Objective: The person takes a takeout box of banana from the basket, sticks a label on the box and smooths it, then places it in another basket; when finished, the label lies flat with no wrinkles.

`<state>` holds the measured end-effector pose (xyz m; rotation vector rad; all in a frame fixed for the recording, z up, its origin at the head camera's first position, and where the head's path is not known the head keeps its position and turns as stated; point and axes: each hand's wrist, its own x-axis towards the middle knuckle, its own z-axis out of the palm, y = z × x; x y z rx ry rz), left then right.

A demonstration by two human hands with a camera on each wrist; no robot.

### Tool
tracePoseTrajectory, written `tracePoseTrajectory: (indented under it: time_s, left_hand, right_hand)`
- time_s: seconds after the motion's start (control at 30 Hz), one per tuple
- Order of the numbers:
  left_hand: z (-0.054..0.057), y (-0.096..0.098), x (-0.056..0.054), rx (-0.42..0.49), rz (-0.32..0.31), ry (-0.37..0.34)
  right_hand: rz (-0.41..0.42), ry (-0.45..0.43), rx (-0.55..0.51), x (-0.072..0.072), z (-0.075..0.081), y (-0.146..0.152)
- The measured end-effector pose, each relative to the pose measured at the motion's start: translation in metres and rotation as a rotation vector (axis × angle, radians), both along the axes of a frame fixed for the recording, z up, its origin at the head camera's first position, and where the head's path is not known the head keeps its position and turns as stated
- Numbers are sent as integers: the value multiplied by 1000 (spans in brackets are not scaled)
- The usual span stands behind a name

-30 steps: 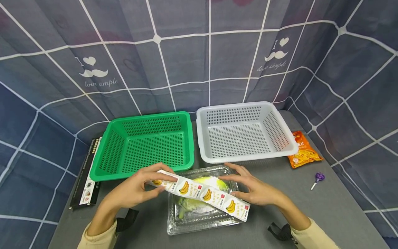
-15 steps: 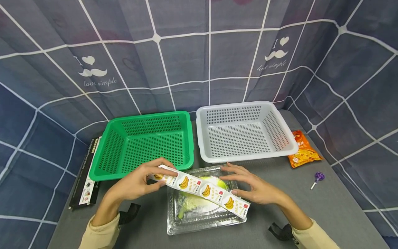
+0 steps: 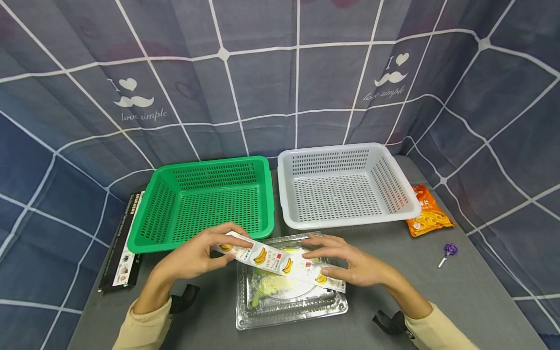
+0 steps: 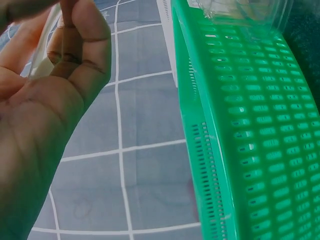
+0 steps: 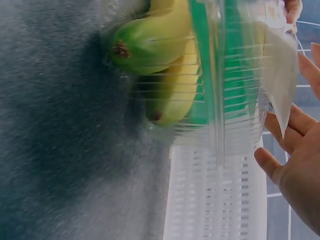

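A white strip of labels printed with bananas (image 3: pixel 273 261) slants across a clear plastic clamshell box (image 3: pixel 288 319) in the head view. My left hand (image 3: pixel 199 255) pinches its upper left end between thumb and fingers. Over the lower right end is my right hand (image 3: pixel 356 262), its fingers spread and thumb against or just above the strip. In the right wrist view, green-yellow bananas (image 5: pixel 150 42) show through the box wall, and the strip's end (image 5: pixel 282 85) hangs beside the right fingers. The left wrist view shows the curled left hand (image 4: pixel 60 95), its fingertips partly cut off.
Behind the box stand a green basket (image 3: pixel 266 214) and a white basket (image 3: pixel 306 225). An orange snack bag (image 3: pixel 428 214) and a purple lollipop (image 3: pixel 449 249) lie at the right. A flat black box (image 3: pixel 120 248) lies left of the green basket.
My right hand has moved slightly left, over the strip's right end. That end has shifted up and left and is now partly under the hand. The left hand keeps its pinch.
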<state>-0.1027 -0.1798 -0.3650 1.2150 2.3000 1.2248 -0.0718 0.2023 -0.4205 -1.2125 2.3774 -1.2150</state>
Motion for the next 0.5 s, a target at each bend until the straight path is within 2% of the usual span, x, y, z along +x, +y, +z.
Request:
tracePoseTrajectory:
  time_s: [0.13, 0.27, 0.5]
  left_hand:
    - [-1, 4, -5, 7, -29, 5]
    - [-2, 6, -10, 15, -61, -19]
    - [0, 7, -16, 15, -59, -36]
  right_hand:
    - [49, -39, 1, -4, 1, -8]
    - [90, -69, 1, -4, -1, -14]
    - [135, -20, -41, -5, -2, -17]
